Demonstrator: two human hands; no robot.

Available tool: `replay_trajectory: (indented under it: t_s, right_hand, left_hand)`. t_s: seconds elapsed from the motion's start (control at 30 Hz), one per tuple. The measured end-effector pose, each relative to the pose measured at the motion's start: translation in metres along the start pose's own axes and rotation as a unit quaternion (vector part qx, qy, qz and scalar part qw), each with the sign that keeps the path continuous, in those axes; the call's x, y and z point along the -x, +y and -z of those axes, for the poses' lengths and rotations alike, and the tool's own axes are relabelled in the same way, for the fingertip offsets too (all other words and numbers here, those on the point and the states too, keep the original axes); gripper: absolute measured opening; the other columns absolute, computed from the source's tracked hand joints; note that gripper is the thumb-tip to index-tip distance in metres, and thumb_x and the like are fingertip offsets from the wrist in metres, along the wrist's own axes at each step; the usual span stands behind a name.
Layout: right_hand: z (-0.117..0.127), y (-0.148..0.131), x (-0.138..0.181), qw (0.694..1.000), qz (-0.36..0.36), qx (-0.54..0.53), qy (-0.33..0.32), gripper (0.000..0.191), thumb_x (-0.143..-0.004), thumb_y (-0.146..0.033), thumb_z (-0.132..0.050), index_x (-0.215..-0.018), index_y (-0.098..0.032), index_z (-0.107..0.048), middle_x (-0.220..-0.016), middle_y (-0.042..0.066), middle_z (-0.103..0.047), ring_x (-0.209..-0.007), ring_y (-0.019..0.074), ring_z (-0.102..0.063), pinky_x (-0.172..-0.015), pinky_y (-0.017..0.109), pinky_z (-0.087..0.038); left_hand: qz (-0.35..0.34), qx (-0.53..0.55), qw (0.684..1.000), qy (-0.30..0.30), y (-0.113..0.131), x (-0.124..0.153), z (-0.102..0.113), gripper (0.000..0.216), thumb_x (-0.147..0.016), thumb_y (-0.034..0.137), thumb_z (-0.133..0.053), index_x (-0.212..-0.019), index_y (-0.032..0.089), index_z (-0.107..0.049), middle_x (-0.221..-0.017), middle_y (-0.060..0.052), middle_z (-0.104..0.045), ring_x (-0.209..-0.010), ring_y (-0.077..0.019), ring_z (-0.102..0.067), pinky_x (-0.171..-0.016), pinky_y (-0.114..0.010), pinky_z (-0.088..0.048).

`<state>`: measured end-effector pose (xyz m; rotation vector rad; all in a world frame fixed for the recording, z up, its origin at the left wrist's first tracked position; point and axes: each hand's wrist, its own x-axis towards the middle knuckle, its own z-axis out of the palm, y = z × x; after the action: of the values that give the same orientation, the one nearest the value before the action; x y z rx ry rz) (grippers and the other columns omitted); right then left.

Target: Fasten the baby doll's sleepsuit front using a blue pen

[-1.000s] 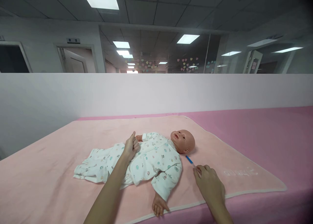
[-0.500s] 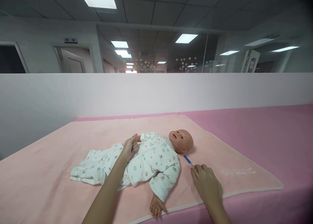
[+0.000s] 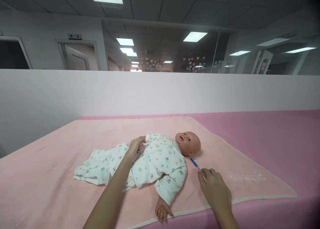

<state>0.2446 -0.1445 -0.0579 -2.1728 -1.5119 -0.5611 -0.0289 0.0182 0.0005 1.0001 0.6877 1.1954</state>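
A baby doll [image 3: 165, 159] in a white patterned sleepsuit lies on its back on a pale pink blanket [image 3: 62, 169], head to the right. My left hand [image 3: 135, 148] is closed around the doll's far hand, by its chest. My right hand [image 3: 215, 185] rests on the blanket just right of the doll, its fingers curled over the near end of a thin blue-tipped stick [image 3: 194, 163] that lies beside the doll's head. The doll's near arm stretches toward the blanket's front edge.
The blanket lies on a darker pink padded surface [image 3: 275, 139] that runs to the right. A low white partition wall [image 3: 160, 92] stands behind it, with an office and doorways beyond.
My left hand has closed further over the doll's far hand. My right hand stays on the stick's near end. The view shifted slightly.
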Motion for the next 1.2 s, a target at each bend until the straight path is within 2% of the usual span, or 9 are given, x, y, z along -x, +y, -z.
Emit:
replay_trajectory:
  t_s: [0.1, 0.2, 0.33, 0.43, 0.57, 0.63, 0.73, 0.87, 1.2]
  right_hand:
    - [0.009, -0.001, 0.001, 0.997, -0.028, -0.048, 0.061, 0.026, -0.080, -0.032, -0.041, -0.086, -0.016, -0.061, -0.084, 0.008, -0.059, -0.080, 0.0201, -0.050, -0.062, 0.028, -0.035]
    - [0.023, -0.012, -0.002, 0.983, -0.056, -0.129, 0.118, 0.025, -0.081, -0.030, -0.040, -0.086, -0.016, -0.060, -0.083, 0.008, -0.061, -0.075, 0.0177, -0.051, -0.062, 0.026, -0.036]
    - [0.038, -0.047, -0.023, 0.971, 0.026, -0.221, 0.085, 0.022, -0.081, -0.029, -0.041, -0.087, -0.019, -0.059, -0.081, 0.003, -0.062, -0.066, 0.0133, -0.054, -0.058, 0.022, -0.037]
    - [0.034, -0.078, -0.051, 0.960, 0.129, -0.237, 0.071, 0.022, -0.081, -0.024, -0.039, -0.088, -0.019, -0.059, -0.085, 0.003, -0.063, -0.071, 0.0134, -0.056, -0.058, 0.021, -0.037]
    - [0.008, -0.102, -0.081, 0.943, 0.223, -0.235, 0.077, 0.027, -0.081, -0.015, -0.033, -0.089, -0.016, -0.058, -0.080, 0.004, -0.062, -0.072, 0.0139, -0.056, -0.062, 0.022, -0.039]
    - [-0.007, -0.106, -0.087, 0.937, 0.243, -0.236, 0.083, 0.027, -0.079, -0.013, -0.032, -0.083, -0.015, -0.059, -0.074, 0.004, -0.060, -0.070, 0.0138, -0.055, -0.063, 0.023, -0.039]
    - [-0.020, -0.107, -0.085, 0.928, 0.231, -0.266, 0.117, 0.026, -0.077, -0.009, -0.032, -0.073, -0.015, -0.057, -0.067, 0.004, -0.055, -0.065, 0.0132, -0.051, -0.062, 0.024, -0.040]
    - [-0.024, -0.107, -0.078, 0.908, 0.180, -0.346, 0.157, 0.027, -0.074, -0.006, -0.031, -0.078, -0.015, -0.056, -0.071, 0.004, -0.056, -0.069, 0.0134, -0.051, -0.065, 0.025, -0.042]
    - [-0.023, -0.107, -0.080, 0.875, 0.162, -0.422, 0.177, 0.030, -0.072, -0.004, -0.033, -0.085, -0.018, -0.055, -0.083, 0.006, -0.055, -0.082, 0.0160, -0.051, -0.075, 0.030, -0.044]
  left_hand:
    - [-0.010, -0.054, 0.998, -0.007, -0.002, 0.003, -0.002, 0.033, -0.062, 0.034, -0.064, -0.057, 0.017, -0.037, -0.043, 0.012, -0.016, -0.035, -0.0013, -0.010, -0.035, -0.018, -0.007]
    - [0.001, -0.159, 0.984, -0.087, -0.001, 0.007, -0.007, 0.037, -0.058, 0.031, -0.068, -0.052, 0.017, -0.034, -0.043, 0.010, -0.022, -0.037, -0.0023, -0.017, -0.038, -0.018, -0.012]
    - [0.017, -0.309, 0.937, -0.160, 0.007, 0.007, -0.015, 0.036, -0.057, 0.035, -0.067, -0.049, 0.016, -0.038, -0.047, 0.007, -0.031, -0.042, -0.0054, -0.025, -0.043, -0.020, -0.017]
    - [0.008, -0.388, 0.910, -0.149, 0.009, 0.003, -0.022, 0.033, -0.063, 0.039, -0.061, -0.049, 0.016, -0.042, -0.047, 0.004, -0.036, -0.043, -0.0075, -0.029, -0.044, -0.021, -0.018]
    - [-0.103, -0.465, 0.877, -0.070, 0.003, 0.001, -0.039, 0.020, -0.070, 0.035, -0.054, -0.060, 0.017, -0.056, -0.051, 0.001, -0.049, -0.048, -0.0119, -0.040, -0.047, -0.021, -0.019]
    - [-0.142, -0.495, 0.854, -0.069, -0.001, 0.002, -0.051, 0.018, -0.072, 0.034, -0.050, -0.071, 0.019, -0.061, -0.055, 0.000, -0.054, -0.053, -0.0140, -0.045, -0.048, -0.021, -0.020]
    - [-0.182, -0.515, 0.828, -0.123, -0.005, 0.000, -0.068, 0.021, -0.074, 0.033, -0.048, -0.078, 0.021, -0.064, -0.065, -0.003, -0.060, -0.061, -0.0160, -0.049, -0.051, -0.021, -0.022]
    - [-0.185, -0.523, 0.817, -0.156, -0.012, -0.009, -0.079, 0.012, -0.067, 0.026, -0.052, -0.066, 0.019, -0.062, -0.064, -0.004, -0.058, -0.059, -0.0159, -0.047, -0.051, -0.022, -0.021]
    - [-0.146, -0.517, 0.818, -0.205, -0.022, -0.024, -0.076, 0.008, -0.062, 0.025, -0.053, -0.059, 0.018, -0.055, -0.055, 0.001, -0.052, -0.051, -0.0112, -0.041, -0.048, -0.021, -0.023]
